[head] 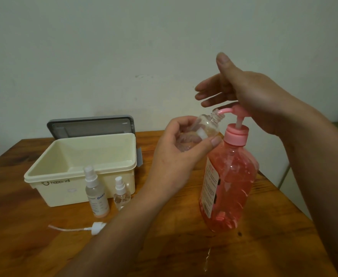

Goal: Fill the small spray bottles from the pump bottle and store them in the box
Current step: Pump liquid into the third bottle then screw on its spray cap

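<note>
Two capped bottles are seen on the tabletop point(14, 216), a tall spray bottle point(97, 194) and a short spray bottle point(121, 194), stood just in front of the cream box point(64, 193). No bottle is seen inside the box, and its grey lid point(90, 124) is propped behind. A loose spray head point(96, 227) with its dip tube is laid flat nearby.

Further right, an uncapped bottle point(206, 126) is gripped in the curled fingers of the left hand point(176, 156) and tilted, its neck held at the pink spout of the pump bottle point(228, 186). The pump head is covered by the palm of the right hand point(250, 96), fingers straight and spread.

Filling is judged to be the step in hand. A steady downward press is called for next, with the neck kept under the spout.
</note>
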A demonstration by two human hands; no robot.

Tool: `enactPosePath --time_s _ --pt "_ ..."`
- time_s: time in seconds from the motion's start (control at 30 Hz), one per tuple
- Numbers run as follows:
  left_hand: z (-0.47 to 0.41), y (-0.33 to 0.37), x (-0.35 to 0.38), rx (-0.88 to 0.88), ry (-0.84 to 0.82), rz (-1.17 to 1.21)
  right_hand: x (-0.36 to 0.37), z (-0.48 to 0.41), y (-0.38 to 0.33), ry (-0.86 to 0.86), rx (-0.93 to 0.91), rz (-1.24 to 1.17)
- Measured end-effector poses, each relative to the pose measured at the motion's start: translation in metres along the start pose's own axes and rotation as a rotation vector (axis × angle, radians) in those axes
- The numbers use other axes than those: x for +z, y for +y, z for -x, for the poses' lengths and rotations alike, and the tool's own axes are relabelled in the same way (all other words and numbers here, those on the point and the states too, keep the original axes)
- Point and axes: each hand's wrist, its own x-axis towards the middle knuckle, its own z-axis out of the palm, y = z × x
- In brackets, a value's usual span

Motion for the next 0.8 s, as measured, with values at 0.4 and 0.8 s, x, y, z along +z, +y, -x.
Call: enactPosePath --time_s 0.4,0.8 --pt "0.004 0.009 0.000 0.025 -0.042 0.032 -0.002 -0.017 -0.010 -0.181 0.056 0.192" --pt "0.009 0.000 -0.002 -0.004 0.003 0.186 0.003 -0.027 -0.007 -0.216 0.088 0.400"
